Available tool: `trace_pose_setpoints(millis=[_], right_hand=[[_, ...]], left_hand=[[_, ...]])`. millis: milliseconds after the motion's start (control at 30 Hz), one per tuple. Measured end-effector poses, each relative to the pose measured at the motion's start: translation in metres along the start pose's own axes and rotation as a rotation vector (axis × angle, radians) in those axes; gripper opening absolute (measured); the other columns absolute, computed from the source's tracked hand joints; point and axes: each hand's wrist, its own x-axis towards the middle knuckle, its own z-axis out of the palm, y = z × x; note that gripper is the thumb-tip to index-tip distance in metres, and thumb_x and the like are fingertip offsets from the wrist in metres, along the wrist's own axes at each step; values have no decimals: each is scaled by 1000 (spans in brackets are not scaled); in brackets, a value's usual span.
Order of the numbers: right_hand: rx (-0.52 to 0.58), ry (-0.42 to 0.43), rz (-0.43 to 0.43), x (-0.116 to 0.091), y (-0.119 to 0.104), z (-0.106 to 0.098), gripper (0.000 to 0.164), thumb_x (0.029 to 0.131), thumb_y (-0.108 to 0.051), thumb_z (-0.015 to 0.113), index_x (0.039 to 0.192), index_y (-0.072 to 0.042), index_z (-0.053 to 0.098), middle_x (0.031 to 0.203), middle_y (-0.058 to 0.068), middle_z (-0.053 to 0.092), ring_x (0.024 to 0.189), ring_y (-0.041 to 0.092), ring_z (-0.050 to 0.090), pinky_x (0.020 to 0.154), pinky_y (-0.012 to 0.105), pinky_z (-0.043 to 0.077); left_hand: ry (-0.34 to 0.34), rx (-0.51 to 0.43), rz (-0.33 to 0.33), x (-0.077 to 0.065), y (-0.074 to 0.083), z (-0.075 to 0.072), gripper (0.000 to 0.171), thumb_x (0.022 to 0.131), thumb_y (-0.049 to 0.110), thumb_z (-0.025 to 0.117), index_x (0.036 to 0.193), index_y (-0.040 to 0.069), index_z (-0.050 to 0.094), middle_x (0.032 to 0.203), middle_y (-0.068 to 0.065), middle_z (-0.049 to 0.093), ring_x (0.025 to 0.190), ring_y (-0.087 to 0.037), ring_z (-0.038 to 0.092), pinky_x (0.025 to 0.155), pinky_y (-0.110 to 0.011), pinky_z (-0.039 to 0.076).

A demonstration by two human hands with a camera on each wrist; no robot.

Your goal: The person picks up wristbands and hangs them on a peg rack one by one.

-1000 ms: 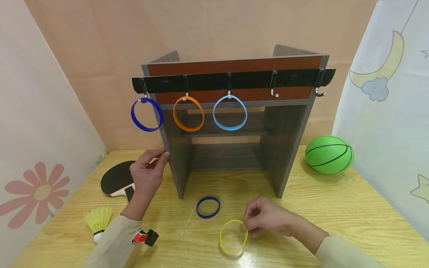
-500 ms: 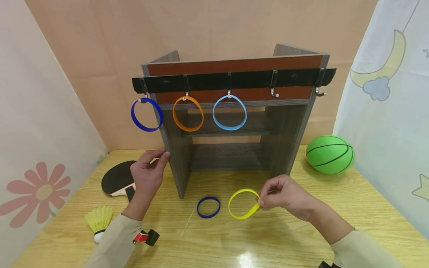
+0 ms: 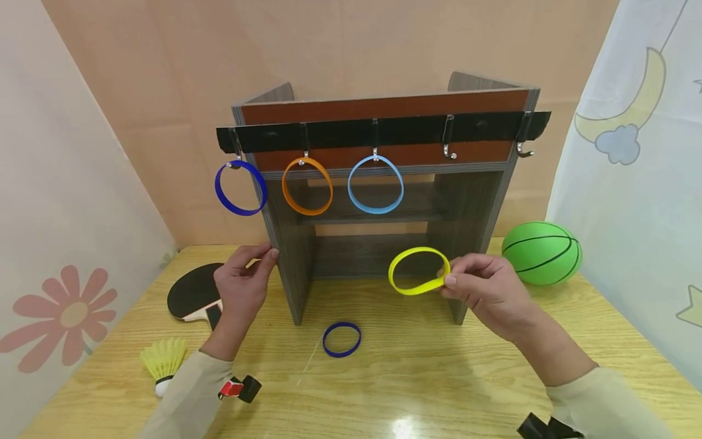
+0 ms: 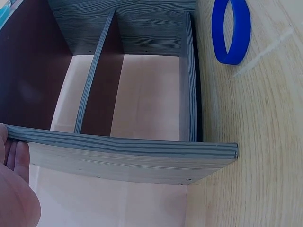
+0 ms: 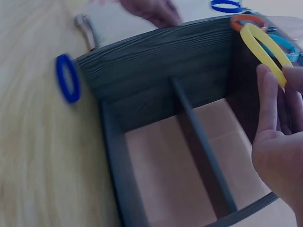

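Note:
My right hand [image 3: 490,296] pinches a yellow silicone wristband [image 3: 421,288] between thumb and fingers. It is raised in front of the lower right part of a grey wooden shelf [image 3: 470,238]. The left hand [image 3: 241,283] grips the front edge of the shelf's left side panel with thumb and fingertips. On the shelf's black hook strip [image 3: 340,136] hang a dark blue wristband [image 3: 241,212], an orange wristband [image 3: 314,212] and a light blue wristband [image 3: 375,210]. Another dark blue wristband [image 4: 230,59] lies on the table before the shelf.
Bare hooks are the fourth hook [image 3: 448,149] and the rightmost hook [image 3: 523,150]. A table tennis paddle [image 3: 192,292] and a yellow shuttlecock [image 3: 164,363] lie left on the wooden table [image 3: 439,402]. At the right sits a green ball [image 3: 540,253].
From low over the table, my right hand has lifted the yellow wristband up and to the right, toward the shelf. The left hand keeps its place on the side panel.

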Motion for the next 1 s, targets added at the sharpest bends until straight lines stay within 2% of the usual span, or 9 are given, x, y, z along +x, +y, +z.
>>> trace_pose_setpoints(millis=[200, 367, 700, 1000], right_hand=[[175, 44, -110, 11, -13, 5, 30, 91, 20, 40, 97, 10, 68, 94, 17, 68, 90, 27, 66, 84, 32, 53], [240, 98, -177, 18, -21, 9, 26, 92, 18, 42, 95, 12, 67, 94, 21, 68, 89, 30, 67, 83, 33, 53], [232, 218, -212, 35, -45, 24, 21, 92, 15, 47, 94, 12, 68, 93, 20, 68, 88, 30, 67, 83, 30, 52], [251, 338, -217, 44, -47, 27, 18, 91, 15, 51, 90, 12, 69, 90, 21, 67, 86, 30, 68, 80, 28, 53]], left_hand=[[2, -5, 21, 1, 0, 0, 13, 76, -20, 67, 88, -14, 68, 80, -25, 64, 76, -12, 65, 70, -22, 55], [3, 1, 6, 0, 0, 1, 13, 76, -20, 67, 87, -14, 68, 80, -24, 64, 77, -11, 65, 70, -22, 55], [4, 5, -6, -1, 1, 1, 12, 77, -19, 67, 88, -14, 68, 81, -25, 64, 77, -11, 65, 71, -22, 55], [0, 6, -9, -1, 2, 1, 13, 77, -20, 66, 88, -14, 68, 81, -24, 64, 77, -11, 64, 71, -22, 55]])
